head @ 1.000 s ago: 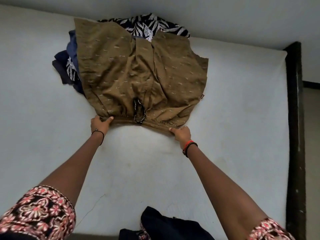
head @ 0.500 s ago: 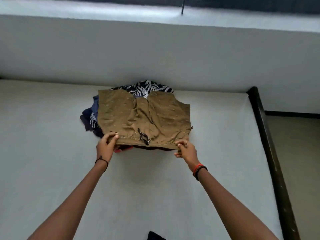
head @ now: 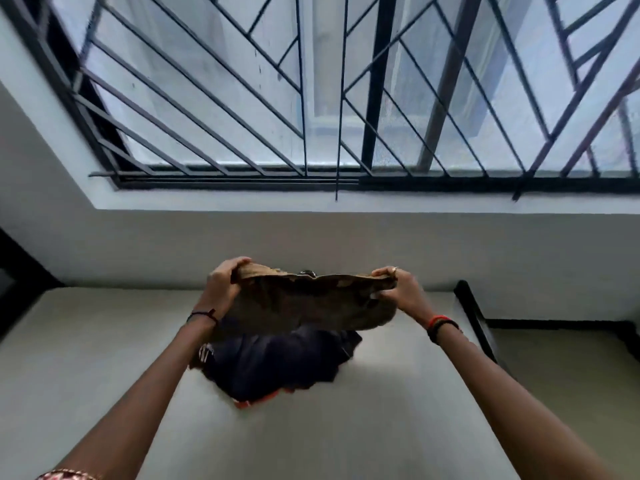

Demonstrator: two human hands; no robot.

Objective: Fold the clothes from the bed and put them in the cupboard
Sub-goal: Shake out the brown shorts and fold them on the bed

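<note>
The left hand (head: 221, 287) has its fingers curled over one end of the brown top (head: 304, 306). The top hangs in the air above the bed (head: 86, 358), over a heap of dark clothes (head: 273, 365). It sags in the middle, so I'd judge it light, soft and floppy. It looks best gripped at its outer edges, as here. The right hand (head: 403, 289) pinches the other end, fingers closed on the cloth.
</note>
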